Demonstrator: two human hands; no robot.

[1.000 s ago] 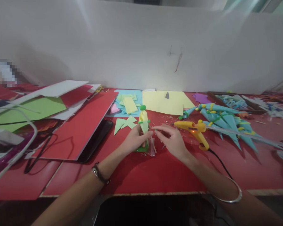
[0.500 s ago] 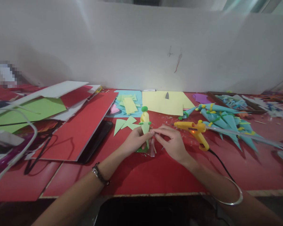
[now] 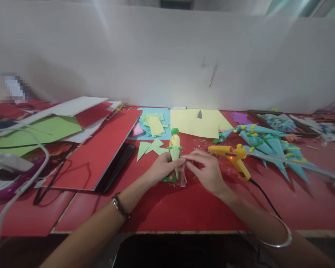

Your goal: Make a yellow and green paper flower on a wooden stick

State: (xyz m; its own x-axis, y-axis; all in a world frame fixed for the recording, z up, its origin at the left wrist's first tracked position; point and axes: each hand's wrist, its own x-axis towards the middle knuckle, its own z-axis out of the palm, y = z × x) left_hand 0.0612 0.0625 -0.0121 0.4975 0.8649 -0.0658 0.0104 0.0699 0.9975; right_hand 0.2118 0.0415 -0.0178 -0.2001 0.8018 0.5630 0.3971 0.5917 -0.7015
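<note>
My left hand is closed around a small pale green paper cone figure with a yellow upper part, a green ball on top and green bits at its sides. Close beside it, my right hand has thumb and forefinger pinched near the left fingertips. Whatever the right fingers hold is too small to make out. Below the figure, a clear plastic bag and something green lie on the table, partly hidden by the left hand. Just right of my right hand rests a yellow hot glue gun, its small light glowing orange.
Blue paper cones with green and yellow trim are heaped at the right. Pale green triangles and yellow sheets lie behind my hands. Red boards lean over a black object on the left. A white wall stands behind.
The whole view has shifted slightly. My hands keep nearly the same pose, and the cone figure stays in my left hand, tilted a little differently.
</note>
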